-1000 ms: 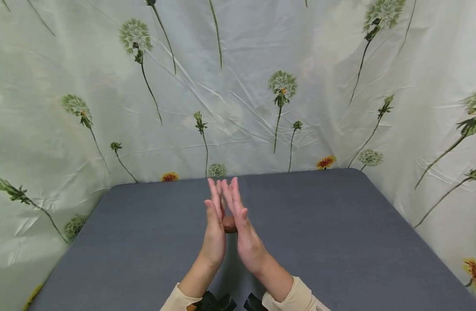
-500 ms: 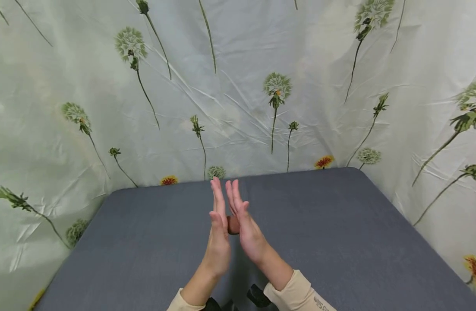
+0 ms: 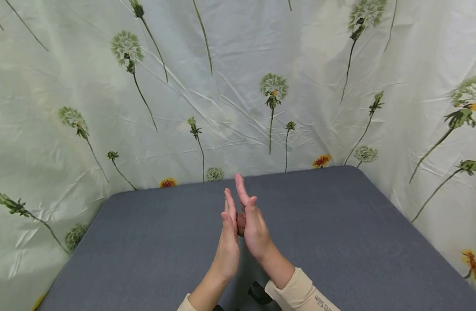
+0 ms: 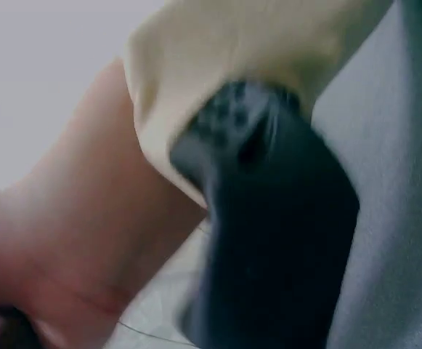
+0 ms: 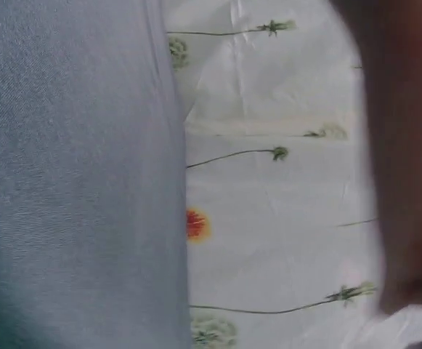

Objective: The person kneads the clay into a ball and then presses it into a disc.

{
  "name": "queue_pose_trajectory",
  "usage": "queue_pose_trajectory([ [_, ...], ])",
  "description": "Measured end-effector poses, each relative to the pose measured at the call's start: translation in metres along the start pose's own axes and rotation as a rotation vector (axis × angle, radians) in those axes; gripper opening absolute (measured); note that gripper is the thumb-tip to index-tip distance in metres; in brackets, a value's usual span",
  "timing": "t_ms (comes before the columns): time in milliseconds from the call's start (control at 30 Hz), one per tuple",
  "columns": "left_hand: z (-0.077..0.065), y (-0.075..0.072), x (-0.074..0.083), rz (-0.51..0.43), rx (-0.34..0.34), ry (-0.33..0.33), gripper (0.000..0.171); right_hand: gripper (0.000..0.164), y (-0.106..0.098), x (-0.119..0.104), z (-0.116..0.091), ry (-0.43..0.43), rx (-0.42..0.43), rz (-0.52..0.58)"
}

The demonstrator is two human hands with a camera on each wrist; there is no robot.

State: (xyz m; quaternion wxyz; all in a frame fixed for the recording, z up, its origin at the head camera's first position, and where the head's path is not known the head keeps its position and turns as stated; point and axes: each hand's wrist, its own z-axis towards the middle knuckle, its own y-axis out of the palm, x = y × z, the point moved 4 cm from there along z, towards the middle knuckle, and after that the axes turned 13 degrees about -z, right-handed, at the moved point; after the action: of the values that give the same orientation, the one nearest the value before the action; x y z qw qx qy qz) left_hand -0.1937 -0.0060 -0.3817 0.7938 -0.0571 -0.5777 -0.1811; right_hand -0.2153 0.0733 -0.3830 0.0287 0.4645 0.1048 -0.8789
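Between my two flat palms is a small brown lump (image 3: 241, 224), rounded and resembling a ball of clay; most of it is hidden by the hands. My left hand (image 3: 228, 246) presses it from the left, fingers straight and pointing up and away. From the other side my right hand (image 3: 257, 231) presses it too, with its fingers extended. Both hands are held up over the dark grey table. In the left wrist view, only part of the left hand (image 4: 72, 240) shows, blurred, at the left. The right wrist view catches the right hand (image 5: 407, 160) along its right edge.
A grey cloth-covered table (image 3: 152, 242) lies beneath the hands. Behind and around it hangs a pale curtain (image 3: 238, 103) printed with dandelions. A black wrist device (image 3: 259, 293) sits by the right cream sleeve (image 3: 296, 289); another black device (image 4: 276, 240) sits below the left sleeve.
The hands slide against each other around the lump: the right fingertips now reach farther than the left ones. Both hands and the lump sit slightly farther right in the head view, which has also shifted.
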Motion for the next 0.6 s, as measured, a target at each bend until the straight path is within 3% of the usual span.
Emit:
queue_pose_trajectory([
  [100,-0.002,-0.001,0.011,-0.005,0.005,0.033,0.075,0.079,0.007,0.010,-0.002,0.049,-0.047,0.042],
  [200,0.002,-0.012,0.016,-0.007,0.044,0.058,0.080,0.078,0.018,0.012,-0.006,0.073,-0.067,0.038],
  [400,0.010,-0.037,0.006,-0.056,0.113,0.002,0.085,0.072,0.031,-0.008,-0.012,0.066,-0.073,-0.025],
  [600,0.009,-0.024,0.001,-0.089,0.046,-0.024,0.085,0.070,0.017,-0.015,-0.008,-0.001,-0.002,-0.086],
])
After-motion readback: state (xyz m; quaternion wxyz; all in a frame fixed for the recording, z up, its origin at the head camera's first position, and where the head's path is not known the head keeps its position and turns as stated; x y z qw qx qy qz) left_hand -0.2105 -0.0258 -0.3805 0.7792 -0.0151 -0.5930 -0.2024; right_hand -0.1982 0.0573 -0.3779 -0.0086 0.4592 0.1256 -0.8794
